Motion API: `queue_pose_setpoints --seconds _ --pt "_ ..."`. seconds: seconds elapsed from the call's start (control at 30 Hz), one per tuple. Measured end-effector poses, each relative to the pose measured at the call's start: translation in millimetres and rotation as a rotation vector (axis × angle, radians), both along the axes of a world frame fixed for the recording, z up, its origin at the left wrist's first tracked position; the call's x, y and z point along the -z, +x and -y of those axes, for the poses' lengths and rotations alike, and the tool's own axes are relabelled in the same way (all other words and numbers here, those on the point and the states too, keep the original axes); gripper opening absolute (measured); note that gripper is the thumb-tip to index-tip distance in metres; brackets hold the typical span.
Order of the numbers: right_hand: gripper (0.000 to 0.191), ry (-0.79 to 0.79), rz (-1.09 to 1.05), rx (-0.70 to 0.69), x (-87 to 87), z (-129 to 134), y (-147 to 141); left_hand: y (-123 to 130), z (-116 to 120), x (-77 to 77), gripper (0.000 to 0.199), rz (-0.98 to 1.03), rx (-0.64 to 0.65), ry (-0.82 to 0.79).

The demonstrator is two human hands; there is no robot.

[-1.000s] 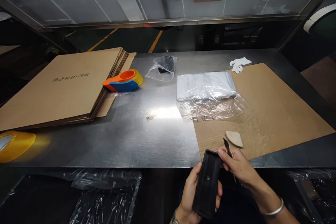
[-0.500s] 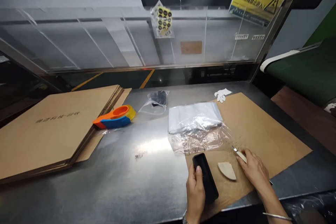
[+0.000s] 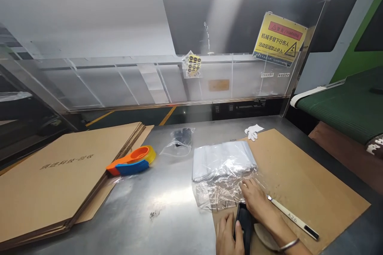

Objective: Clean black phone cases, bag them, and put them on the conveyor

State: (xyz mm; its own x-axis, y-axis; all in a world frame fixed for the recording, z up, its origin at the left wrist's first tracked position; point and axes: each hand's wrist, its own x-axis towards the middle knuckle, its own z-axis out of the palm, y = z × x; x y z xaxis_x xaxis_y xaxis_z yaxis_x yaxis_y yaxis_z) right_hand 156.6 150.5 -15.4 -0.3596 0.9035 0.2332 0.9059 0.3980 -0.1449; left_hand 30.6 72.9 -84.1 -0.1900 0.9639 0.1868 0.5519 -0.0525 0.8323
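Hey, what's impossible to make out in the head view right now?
All in the head view:
Black case: lower end, cut off by the bottom edge.
Left hand: wrist, cut off by the same edge.
Beige wedge: right part, hidden by the right forearm.
Right hand: whether it grips the plastic; its back hides the palm.
Dark item: what it is, blurred by its bag.

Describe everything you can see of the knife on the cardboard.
The knife is slim and straight, with a pale cream handle marked "A26" in dark characters and a black section near one end. At the other end shows a small, silvery, metal-looking blade. It lies on the brown cardboard, slanting across the picture: blade end up and left, close beside the right wrist, black end down and right. Neither hand grips it. Whether the blade touches the wrist can't be told.
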Motion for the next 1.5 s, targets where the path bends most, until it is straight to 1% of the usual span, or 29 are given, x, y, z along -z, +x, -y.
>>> queue_pose_setpoints --seconds 0.07,0.1,0.13,0.17,0.27,0.33,0.4,0.47,0.53,0.67,0.83,0.93,1.0,1.1,1.2,1.23,1.3,1.33,1.4,1.43,1.5 --pt "0.052 0.029 0.028 -0.034 3.2 -16.6 -1.2 -5.4 -4.8 -2.4 0.045 0.011 0.033 -0.003" --pt "0.06 0.041 0.04 -0.061 3.9 -23.2 -1.1 -7.4 -7.5 -4.2 0.045 0.013 0.043 0.002" --pt "0.063 0.048 0.053 -0.092 3.8 -28.6 -0.8 -8.9 -10.4 -6.4 0.045 0.015 0.048 0.006" --pt "0.061 0.052 0.065 -0.126 3.1 -32.9 -0.8 -9.9 -13.5 -9.0 0.045 0.018 0.053 0.008" --pt "0.049 0.049 0.106 -0.24 -0.1 -42.1 -2.6 -11.7 -24.1 -17.6 0.045 0.03 0.06 -0.005" --pt "0.038 0.037 0.13 -0.298 -1.2 -47.5 -5.0 -13.1 -31.7 -22.9 0.045 0.044 0.062 -0.027" --pt "0.023 0.017 0.144 -0.323 -1.0 -52.5 -6.8 -15.5 -39.4 -27.2 0.045 0.064 0.065 -0.059" --pt "0.011 -0.006 0.144 -0.317 -0.3 -55.1 -6.9 -18.8 -46.6 -30.5 0.045 0.09 0.064 -0.098" --pt "0.009 -0.024 0.124 -0.284 0.0 -53.5 -5.7 -22.1 -52.5 -33.1 0.046 0.121 0.048 -0.126" --pt "0.011 -0.096 0.046 -0.237 1.3 -43.0 -4.9 -25.3 -58.9 -36.9 0.047 0.196 -0.002 -0.118" --pt "0.021 -0.279 -0.034 -0.181 10.6 -42.1 -13.9 -23.8 -57.0 -40.8 0.041 0.291 -0.052 -0.096" --pt "0.019 -0.351 -0.139 -0.153 12.8 -45.6 -17.9 -25.4 -52.4 -42.6 0.035 0.336 -0.063 -0.088" --pt "0.02 -0.381 -0.247 -0.149 9.1 -44.3 -17.5 -27.1 -49.4 -43.1 0.032 0.362 -0.061 -0.083" --pt "0.025 -0.438 -0.459 -0.172 -3.5 -33.8 -13.2 -27.7 -46.3 -43.6 0.034 0.407 -0.054 -0.067" --pt "0.035 -0.558 -0.705 -0.237 -19.6 -13.8 -8.5 -26.1 -43.7 -47.1 0.045 0.448 -0.032 -0.02" --pt "0.038 -0.613 -0.784 -0.258 -24.5 -5.8 -7.5 -25.7 -42.7 -49.7 0.05 0.466 -0.005 0.0" --pt "0.04 -0.722 -0.928 -0.283 -32.3 10.6 -6.2 -26.1 -40.3 -56.7 0.054 0.528 0.136 0.021" --pt "0.041 -0.769 -0.989 -0.286 -35.0 18.5 -5.9 -26.8 -38.8 -61.0 0.051 0.559 0.229 0.02" --pt "0.041 -0.848 -1.086 -0.283 -37.9 32.4 -5.7 -28.5 -35.0 -69.7 0.037 0.593 0.381 0.001" --pt "0.041 -0.878 -1.125 -0.276 -38.3 38.1 -5.6 -29.4 -32.7 -73.8 0.032 0.587 0.412 -0.009" --pt "0.042 -0.911 -1.19 -0.25 -37.9 46.8 -5.5 -31.3 -27.1 -80.9 0.031 0.541 0.396 -0.017"
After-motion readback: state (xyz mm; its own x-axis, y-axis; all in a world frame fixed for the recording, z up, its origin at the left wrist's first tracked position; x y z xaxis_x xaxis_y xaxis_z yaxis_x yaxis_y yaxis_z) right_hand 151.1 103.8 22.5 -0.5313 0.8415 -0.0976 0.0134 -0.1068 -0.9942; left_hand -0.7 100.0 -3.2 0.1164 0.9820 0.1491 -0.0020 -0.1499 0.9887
